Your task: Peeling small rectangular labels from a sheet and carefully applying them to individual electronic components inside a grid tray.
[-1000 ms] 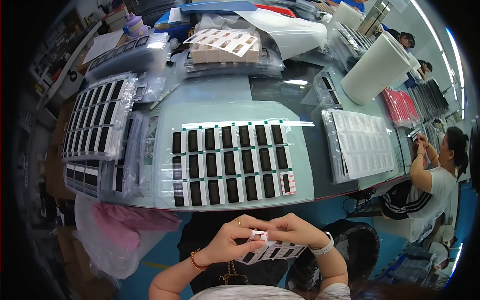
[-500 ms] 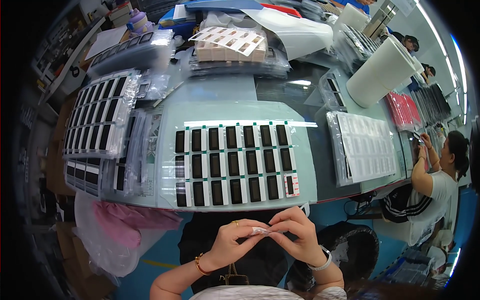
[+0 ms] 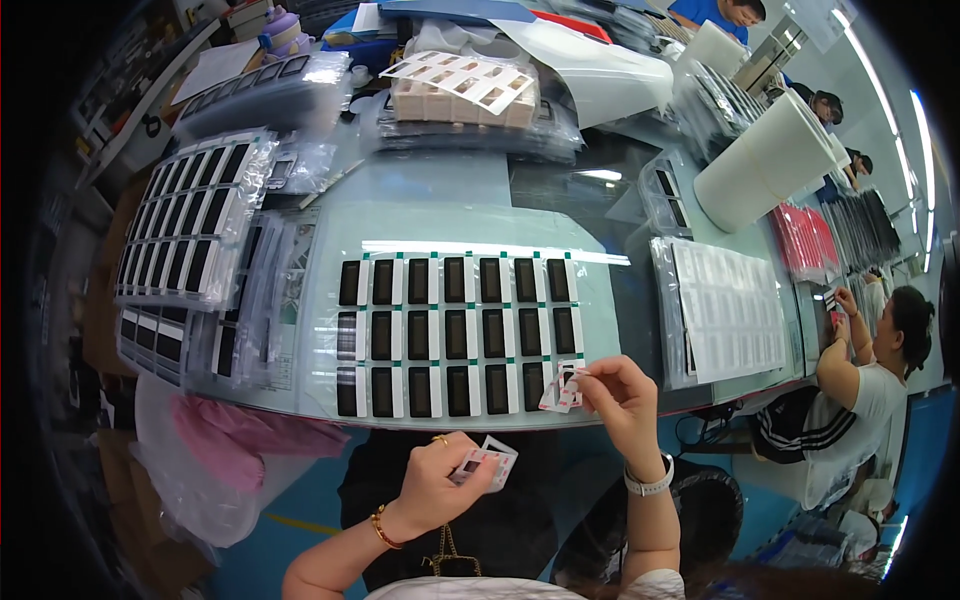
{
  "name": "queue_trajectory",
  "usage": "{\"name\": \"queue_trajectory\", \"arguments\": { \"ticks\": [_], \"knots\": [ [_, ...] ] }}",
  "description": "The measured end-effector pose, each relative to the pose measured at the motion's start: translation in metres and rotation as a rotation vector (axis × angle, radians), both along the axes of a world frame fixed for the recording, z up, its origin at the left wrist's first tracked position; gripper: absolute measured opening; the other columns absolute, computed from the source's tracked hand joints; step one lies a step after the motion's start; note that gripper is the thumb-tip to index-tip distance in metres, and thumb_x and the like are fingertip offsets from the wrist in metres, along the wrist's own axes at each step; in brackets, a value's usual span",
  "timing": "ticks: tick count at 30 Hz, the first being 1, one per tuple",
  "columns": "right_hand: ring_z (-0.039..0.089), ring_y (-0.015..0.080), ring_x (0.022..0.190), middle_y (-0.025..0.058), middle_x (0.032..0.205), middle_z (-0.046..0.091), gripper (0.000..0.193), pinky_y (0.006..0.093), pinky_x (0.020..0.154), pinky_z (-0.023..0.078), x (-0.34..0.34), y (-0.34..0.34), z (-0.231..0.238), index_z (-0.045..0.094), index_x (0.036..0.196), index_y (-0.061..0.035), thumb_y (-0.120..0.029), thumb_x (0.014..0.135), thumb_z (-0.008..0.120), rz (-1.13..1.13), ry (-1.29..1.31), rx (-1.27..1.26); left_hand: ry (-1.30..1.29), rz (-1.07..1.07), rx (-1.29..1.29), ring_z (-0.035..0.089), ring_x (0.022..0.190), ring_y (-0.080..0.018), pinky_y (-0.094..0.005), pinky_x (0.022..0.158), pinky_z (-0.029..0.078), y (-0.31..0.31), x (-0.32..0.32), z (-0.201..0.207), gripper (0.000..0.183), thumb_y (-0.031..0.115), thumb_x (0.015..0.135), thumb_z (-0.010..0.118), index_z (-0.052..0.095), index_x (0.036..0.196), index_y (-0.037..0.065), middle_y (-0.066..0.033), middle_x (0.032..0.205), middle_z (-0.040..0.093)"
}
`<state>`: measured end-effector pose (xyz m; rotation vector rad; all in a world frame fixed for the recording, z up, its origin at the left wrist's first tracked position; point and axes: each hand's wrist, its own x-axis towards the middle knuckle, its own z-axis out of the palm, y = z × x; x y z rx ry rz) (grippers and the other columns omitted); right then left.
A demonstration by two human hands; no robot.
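Rows of black rectangular panels [image 3: 456, 335] with white strips and green tabs lie on a clear sheet [image 3: 480, 228] in front of me. My right hand [image 3: 626, 408] is closed in a pinch at the sheet's near right corner. Between its fingertips is a small white adhesive frame [image 3: 562, 390] with red marks, over the last panel of the nearest row. Below the table edge, my left hand [image 3: 430, 482] is closed around white cut-out frame pieces [image 3: 492, 464] with pink marks; I cannot tell how many it holds.
Bagged panel sheets [image 3: 190, 215] are piled at the left, and white sheets in clear sleeves [image 3: 730, 310] at the right. A large white roll [image 3: 765, 150] stands behind those. A boxy stack [image 3: 465, 100] sits at the back. Another person [image 3: 865, 370] works at far right.
My hands were together below the table edge, pinching something small and white. They have parted: the right has moved up and right over the sheet's corner, the left slightly left with the pieces.
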<state>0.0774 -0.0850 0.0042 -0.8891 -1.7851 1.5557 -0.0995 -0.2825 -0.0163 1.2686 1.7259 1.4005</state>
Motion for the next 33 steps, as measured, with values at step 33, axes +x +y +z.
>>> {"name": "queue_trajectory", "arguments": {
  "ticks": [33],
  "knots": [
    [0.060,0.0018,0.070,0.0004,0.081,0.069,0.007,0.0181,0.061,0.048,-0.017,0.013,-0.002,0.069,0.097,0.0019,-0.003,0.094,0.073,0.200,-0.205,0.100,0.622,-0.117,-0.006,0.063,0.050,-0.0207,-0.0324,0.049,0.048,0.031,0.003,0.003,0.025,0.024,0.090,0.076,0.077,0.111,0.010,-0.0050,0.065,0.067]
  ]
}}
